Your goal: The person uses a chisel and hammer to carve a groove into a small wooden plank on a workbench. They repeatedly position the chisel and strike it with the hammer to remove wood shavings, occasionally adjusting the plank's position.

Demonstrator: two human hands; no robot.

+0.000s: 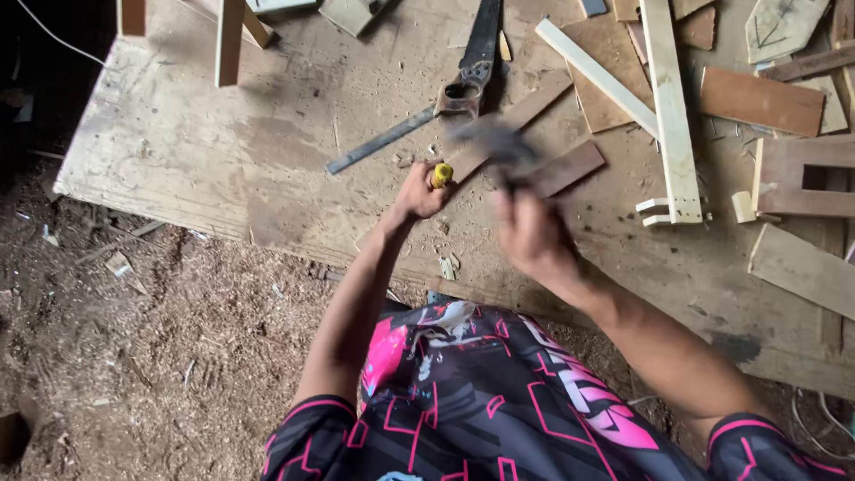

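Nearest the camera is a black top with pink lines, and both bare arms reach out from it over a floor of sawdust to a big worn plywood board that serves as a bench. The left hand is closed around a tool with a yellow handle, most likely a chisel, whose yellow end sticks up out of the fist right at the near end of a brown wood strip. The right hand is blurred with motion and is wrapped around the handle of a hammer, whose dark smeared head hangs just above the brown strip, close to the yellow handle. A second short brown piece lies just beside the hammer, touching or crossing the first strip; the blur hides which. Small chips lie on the board around the left hand. Just beyond the strip lies a hand saw, its handle near the strip and its blade running away from the person, with a thin flat metal bar angled out from under it to the left. To the right, a pale slat and a longer pale plank lie among scattered offcuts of plywood, and further right sits a reddish board
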